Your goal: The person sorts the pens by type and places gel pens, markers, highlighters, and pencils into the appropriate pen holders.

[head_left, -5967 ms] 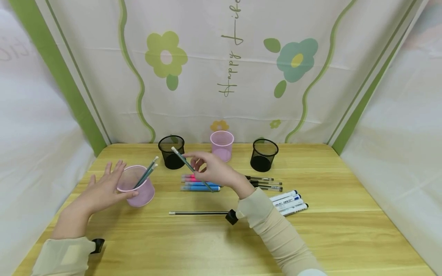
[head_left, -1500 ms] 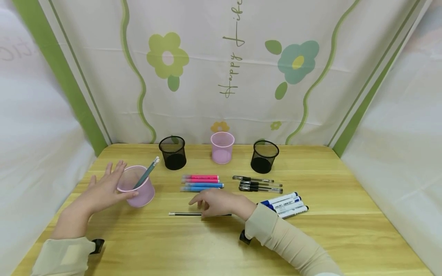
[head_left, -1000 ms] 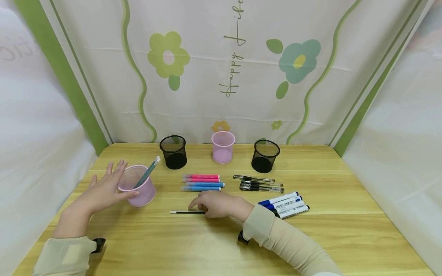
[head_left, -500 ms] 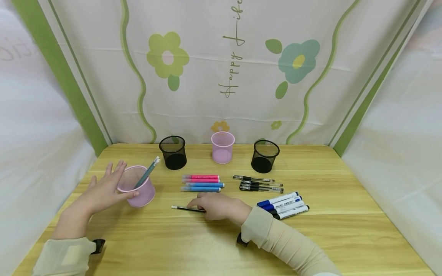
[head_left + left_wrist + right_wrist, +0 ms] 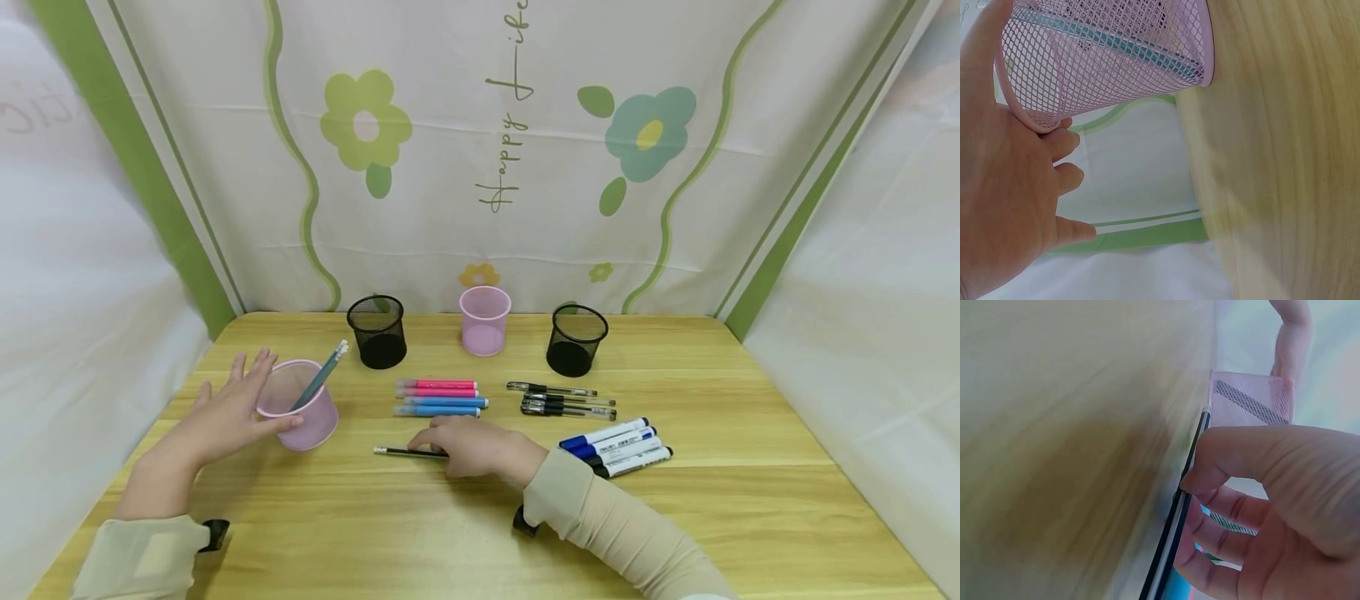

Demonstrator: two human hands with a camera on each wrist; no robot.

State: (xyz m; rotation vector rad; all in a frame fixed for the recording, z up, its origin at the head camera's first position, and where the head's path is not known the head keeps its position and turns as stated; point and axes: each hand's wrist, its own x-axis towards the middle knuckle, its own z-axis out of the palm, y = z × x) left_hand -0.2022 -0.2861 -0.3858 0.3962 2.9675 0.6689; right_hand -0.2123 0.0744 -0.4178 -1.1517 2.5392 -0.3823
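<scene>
At the left, my left hand (image 5: 228, 408) holds the rim of a pink mesh pen cup (image 5: 315, 423), thumb at the near side and fingers spread along the far left. Teal pencils (image 5: 318, 377) with white erasers lean inside this cup; they overlap. My right hand (image 5: 480, 448) is low over the table's middle and pinches a black striped pencil (image 5: 397, 452) between thumb and fingers. The pencil's eraser end points left toward the cup; in the right wrist view the pencil (image 5: 1169, 540) runs close along the tabletop. My hand hides its other end in the head view.
Behind the right hand lie pink and blue markers (image 5: 442, 402). Black gel pens (image 5: 566, 402) and whiteboard markers (image 5: 618, 446) lie to the right. At the back stand a black mesh cup (image 5: 382, 337), a pink cup (image 5: 484, 325) and another black cup (image 5: 573, 346).
Six seconds ago the right hand held a teal pencil over the markers; that hand has since come down to the black pencil, which has shifted slightly away and tilted. The left hand stays put.
</scene>
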